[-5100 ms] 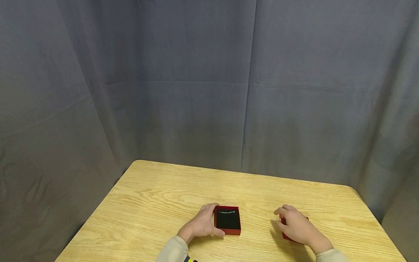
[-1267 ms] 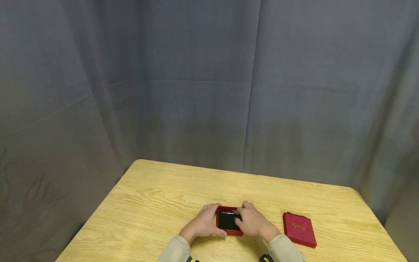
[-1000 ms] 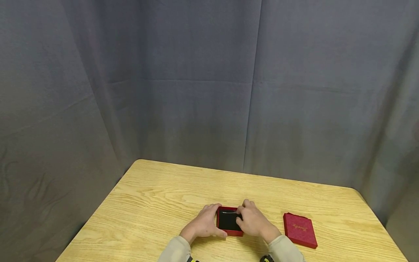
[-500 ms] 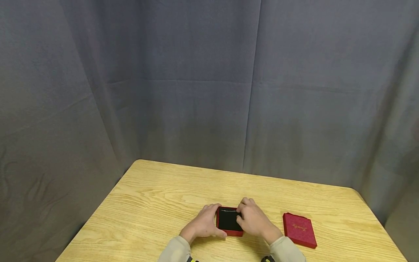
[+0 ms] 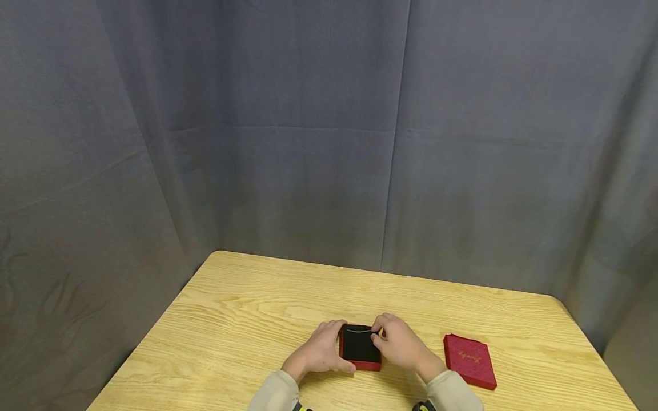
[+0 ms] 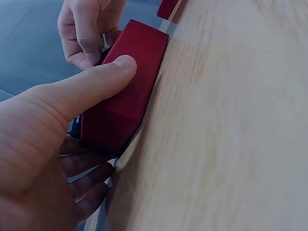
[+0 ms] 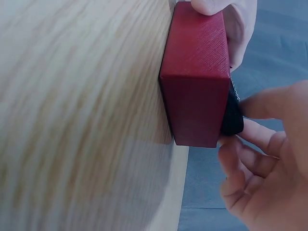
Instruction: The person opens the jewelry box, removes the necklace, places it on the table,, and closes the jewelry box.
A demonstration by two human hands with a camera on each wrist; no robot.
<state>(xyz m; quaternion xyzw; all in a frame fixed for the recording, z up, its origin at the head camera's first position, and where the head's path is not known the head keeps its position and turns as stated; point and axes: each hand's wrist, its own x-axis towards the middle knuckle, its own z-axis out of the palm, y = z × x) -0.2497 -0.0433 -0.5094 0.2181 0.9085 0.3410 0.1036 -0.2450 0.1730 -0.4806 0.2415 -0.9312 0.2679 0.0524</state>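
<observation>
Box (image 5: 366, 366) in wide-spanned left hand (image 5: 316, 349), edge of black insert (image 5: 360, 347) in narrow pinch of right hand (image 5: 403, 346)

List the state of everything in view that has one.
Red box: open, upright on the table
Red lid: off, lying flat, gold lettering up
Black insert: in the box, right edge raised above the rim
Silver chain: along the insert's far side
Left hand: gripping the box
Right hand: pinching the insert's edge
</observation>
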